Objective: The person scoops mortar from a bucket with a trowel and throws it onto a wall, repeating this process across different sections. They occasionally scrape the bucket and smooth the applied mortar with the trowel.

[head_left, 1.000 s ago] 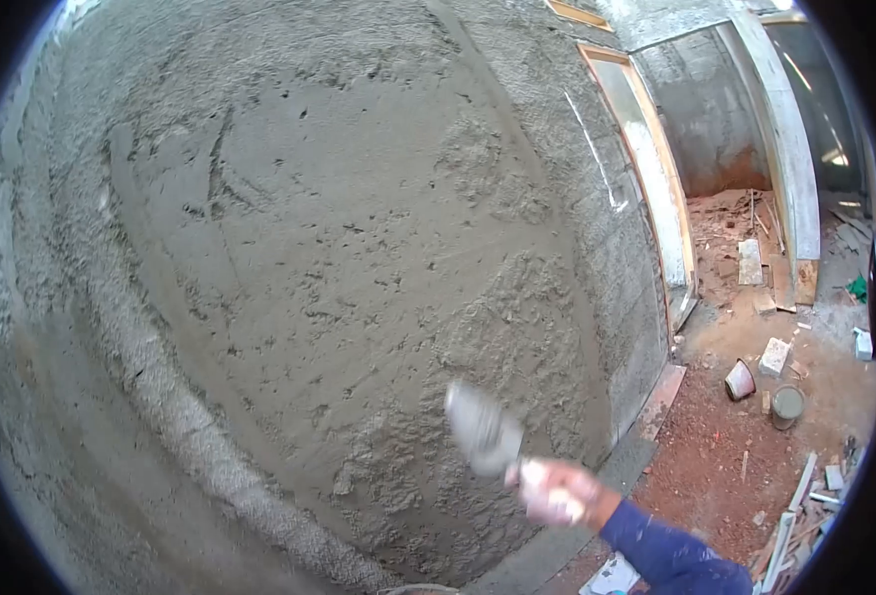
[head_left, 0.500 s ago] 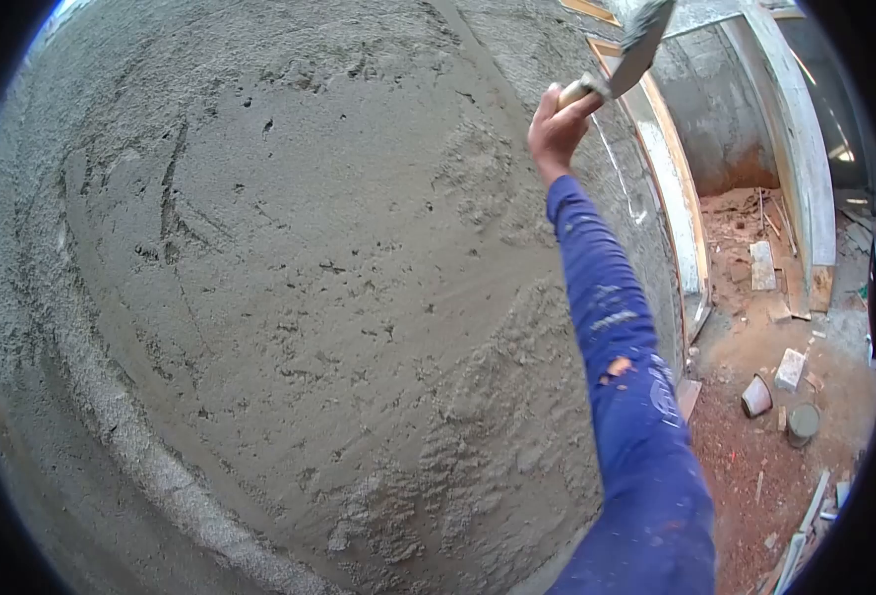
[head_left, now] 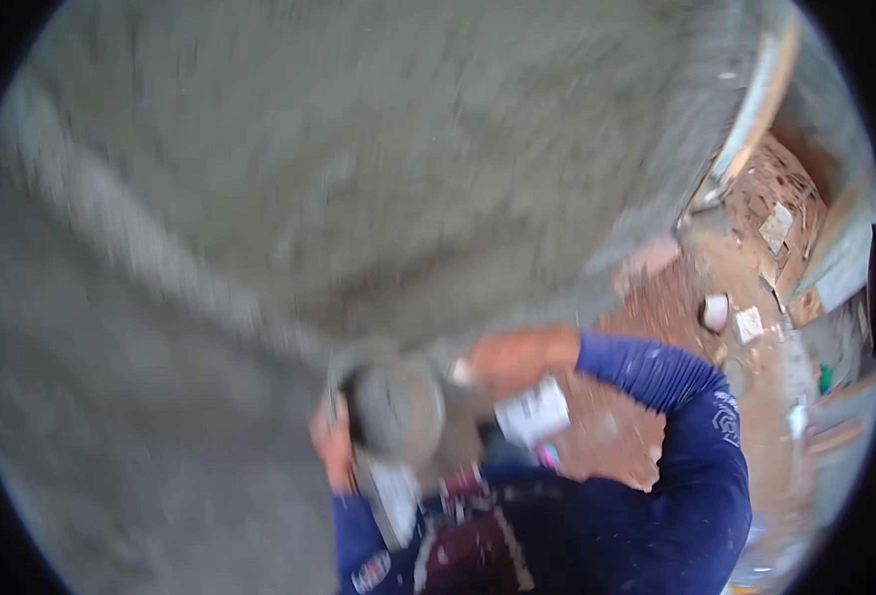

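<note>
A round bucket (head_left: 433, 405) holding grey mortar (head_left: 395, 412) is in front of my body, close to the wall's lower part. My left hand (head_left: 332, 446) is closed on its left rim. On the other side, my right hand (head_left: 517, 359) is closed around the trowel's handle (head_left: 461, 373), just right of the bucket. Motion blur smears the trowel, and I cannot make out its blade. Wet grey plaster covers the wall (head_left: 388, 169) ahead of me.
A raised band (head_left: 140, 233) runs diagonally down the wall at left. Right, a door frame (head_left: 755, 109) stands beside reddish ground with rubble. A white block (head_left: 534, 412) lies below my right forearm. Farther right are a small pail (head_left: 715, 312) and a pale block (head_left: 748, 325).
My right hand has come down from high on the wall, with the trowel, to beside the bucket. My view has tilted down, and my left hand and the bucket have come into sight.
</note>
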### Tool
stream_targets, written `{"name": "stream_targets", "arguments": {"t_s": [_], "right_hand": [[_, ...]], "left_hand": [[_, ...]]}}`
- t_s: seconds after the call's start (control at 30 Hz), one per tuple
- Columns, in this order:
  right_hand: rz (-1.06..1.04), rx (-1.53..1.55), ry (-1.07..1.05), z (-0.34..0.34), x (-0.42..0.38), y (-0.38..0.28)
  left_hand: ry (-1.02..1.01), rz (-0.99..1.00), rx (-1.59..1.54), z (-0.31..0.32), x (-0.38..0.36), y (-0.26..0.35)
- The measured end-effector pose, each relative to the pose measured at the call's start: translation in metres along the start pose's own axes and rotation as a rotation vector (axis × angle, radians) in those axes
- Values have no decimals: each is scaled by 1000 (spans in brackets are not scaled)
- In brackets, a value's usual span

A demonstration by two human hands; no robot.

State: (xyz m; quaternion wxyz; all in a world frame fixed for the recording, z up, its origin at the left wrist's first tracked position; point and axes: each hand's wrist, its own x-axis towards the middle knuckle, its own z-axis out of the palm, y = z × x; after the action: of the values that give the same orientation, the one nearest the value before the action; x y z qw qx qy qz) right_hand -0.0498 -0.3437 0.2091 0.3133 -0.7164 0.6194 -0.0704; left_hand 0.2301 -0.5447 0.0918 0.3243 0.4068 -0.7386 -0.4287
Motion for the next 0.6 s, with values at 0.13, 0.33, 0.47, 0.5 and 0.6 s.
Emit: {"name": "stream_targets", "arguments": {"t_s": [0.13,0.33,0.47,0.5,0.6], "right_hand": [[332,506,-165,99,29,19],[537,1395,-241,181,46,-96],[180,1411,-65,230,34,-133],[120,1711,-97,239,23,-134],[7,1955,-78,265,13,-126]], "left_hand": [[-253,172,-21,-13,-9,16],[-324,312,-13,-22,-22,34],[-239,248,-59,-38,-47,15],[-203,176,-125,-46,-55,10],[-100,111,-317,-63,-67,-13]]}}
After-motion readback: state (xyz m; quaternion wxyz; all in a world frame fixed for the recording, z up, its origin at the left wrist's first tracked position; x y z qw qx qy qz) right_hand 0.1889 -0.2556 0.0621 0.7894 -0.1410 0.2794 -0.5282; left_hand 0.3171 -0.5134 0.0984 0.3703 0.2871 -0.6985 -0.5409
